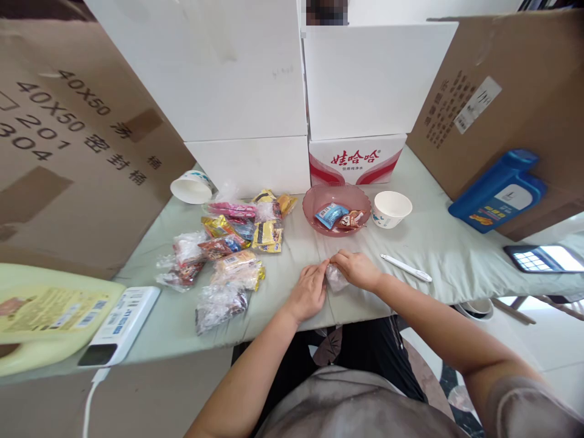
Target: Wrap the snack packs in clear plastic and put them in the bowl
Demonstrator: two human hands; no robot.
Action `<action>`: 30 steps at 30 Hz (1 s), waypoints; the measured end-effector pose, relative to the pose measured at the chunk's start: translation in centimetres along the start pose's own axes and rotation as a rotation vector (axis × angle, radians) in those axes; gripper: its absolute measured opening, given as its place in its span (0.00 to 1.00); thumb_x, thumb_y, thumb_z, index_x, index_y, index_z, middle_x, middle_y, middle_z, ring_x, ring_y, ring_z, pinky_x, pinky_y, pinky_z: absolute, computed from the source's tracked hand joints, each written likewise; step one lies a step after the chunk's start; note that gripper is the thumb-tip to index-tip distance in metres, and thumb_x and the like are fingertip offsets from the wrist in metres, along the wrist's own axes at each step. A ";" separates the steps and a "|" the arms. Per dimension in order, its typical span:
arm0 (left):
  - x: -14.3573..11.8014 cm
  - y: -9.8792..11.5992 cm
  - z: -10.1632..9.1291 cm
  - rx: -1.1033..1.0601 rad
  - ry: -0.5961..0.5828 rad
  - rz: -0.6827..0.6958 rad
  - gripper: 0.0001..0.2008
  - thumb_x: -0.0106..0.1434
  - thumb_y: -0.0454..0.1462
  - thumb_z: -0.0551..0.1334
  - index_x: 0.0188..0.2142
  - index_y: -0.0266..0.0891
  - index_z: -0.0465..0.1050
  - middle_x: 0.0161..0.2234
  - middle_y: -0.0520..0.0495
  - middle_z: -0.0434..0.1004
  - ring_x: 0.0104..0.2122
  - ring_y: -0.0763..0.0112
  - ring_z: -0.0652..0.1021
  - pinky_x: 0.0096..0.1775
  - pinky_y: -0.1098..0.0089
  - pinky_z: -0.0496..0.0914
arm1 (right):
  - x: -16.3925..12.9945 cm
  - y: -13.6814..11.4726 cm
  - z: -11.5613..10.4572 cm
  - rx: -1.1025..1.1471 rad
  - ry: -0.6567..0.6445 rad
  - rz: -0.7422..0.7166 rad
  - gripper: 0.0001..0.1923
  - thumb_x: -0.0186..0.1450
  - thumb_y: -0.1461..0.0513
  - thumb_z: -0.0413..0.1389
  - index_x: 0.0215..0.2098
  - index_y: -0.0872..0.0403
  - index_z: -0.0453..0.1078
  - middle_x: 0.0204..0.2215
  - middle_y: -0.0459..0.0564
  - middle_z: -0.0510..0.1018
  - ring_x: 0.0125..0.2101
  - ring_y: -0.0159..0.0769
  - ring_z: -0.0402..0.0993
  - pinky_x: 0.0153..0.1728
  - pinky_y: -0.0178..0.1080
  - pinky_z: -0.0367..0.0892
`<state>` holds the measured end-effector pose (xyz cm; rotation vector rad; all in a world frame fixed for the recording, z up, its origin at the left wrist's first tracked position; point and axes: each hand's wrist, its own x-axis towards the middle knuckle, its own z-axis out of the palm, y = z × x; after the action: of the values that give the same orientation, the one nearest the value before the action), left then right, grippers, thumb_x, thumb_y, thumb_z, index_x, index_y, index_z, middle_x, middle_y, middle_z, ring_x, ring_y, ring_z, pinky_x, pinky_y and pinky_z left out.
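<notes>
Left hand [309,291]: your fingers pinch the top left edge of a small clear packet [336,278]; the grip sits high, at the packet's edge, which looks like a hold for pulling a seal apart.
Right hand [358,269]: clenched on the packet's opposite edge, knuckles up, thumb hidden beneath, so the two hands oppose each other across it.
Clear packet: pinched between both hands, just above the table's near edge; contents too blurred to tell.
Pink bowl [336,208]: straight ahead of your hands, within easy reach, already holding a blue sachet [330,214] and a brown sachet [351,219].
Snack pile [228,255]: wrapped packets heaped to your left, apart from the bowl, likely the unsorted stock.
Paper cup [391,209]: upright, just beside the bowl on its right.
Tipped cup [192,186]: lying on its side behind the pile.
White pen [406,267]: flat on the table cloth [438,255], near your right wrist, not touched.
</notes>
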<state>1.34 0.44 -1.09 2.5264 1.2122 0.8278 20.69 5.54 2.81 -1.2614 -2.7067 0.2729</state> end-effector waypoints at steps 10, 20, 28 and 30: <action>0.5 0.9 -0.6 0.133 0.041 0.033 0.08 0.67 0.37 0.56 0.37 0.41 0.74 0.49 0.44 0.73 0.55 0.56 0.68 0.54 0.53 0.63 | 0.9 -0.5 2.5 -0.050 -0.003 0.065 0.12 0.70 0.60 0.46 0.42 0.55 0.71 0.37 0.55 0.75 0.29 0.36 0.69 0.29 0.37 0.57; 1.1 0.7 -0.3 0.079 -0.002 -0.068 0.05 0.61 0.34 0.61 0.28 0.40 0.70 0.40 0.45 0.74 0.46 0.60 0.71 0.49 0.56 0.67 | -1.2 1.6 0.3 -0.009 0.200 0.142 0.13 0.68 0.66 0.48 0.46 0.57 0.72 0.46 0.62 0.73 0.51 0.50 0.62 0.51 0.51 0.59; 0.1 0.1 -0.3 0.048 0.189 -0.171 0.14 0.54 0.25 0.54 0.39 0.39 0.66 0.38 0.44 0.71 0.42 0.60 0.71 0.46 0.57 0.69 | -3.5 -1.2 2.9 0.059 0.083 -0.134 0.14 0.68 0.66 0.48 0.48 0.54 0.72 0.44 0.55 0.75 0.46 0.41 0.68 0.47 0.43 0.66; 0.0 0.0 -0.3 0.063 0.178 -0.159 0.11 0.56 0.27 0.54 0.37 0.39 0.67 0.38 0.44 0.71 0.42 0.60 0.71 0.44 0.57 0.69 | -3.5 0.5 0.8 0.087 0.061 -0.122 0.12 0.67 0.66 0.49 0.42 0.54 0.73 0.37 0.53 0.76 0.40 0.39 0.71 0.42 0.39 0.67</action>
<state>1.12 0.42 -0.85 2.4066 1.4943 1.0071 23.16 3.11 1.78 -1.0591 -2.6759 0.3280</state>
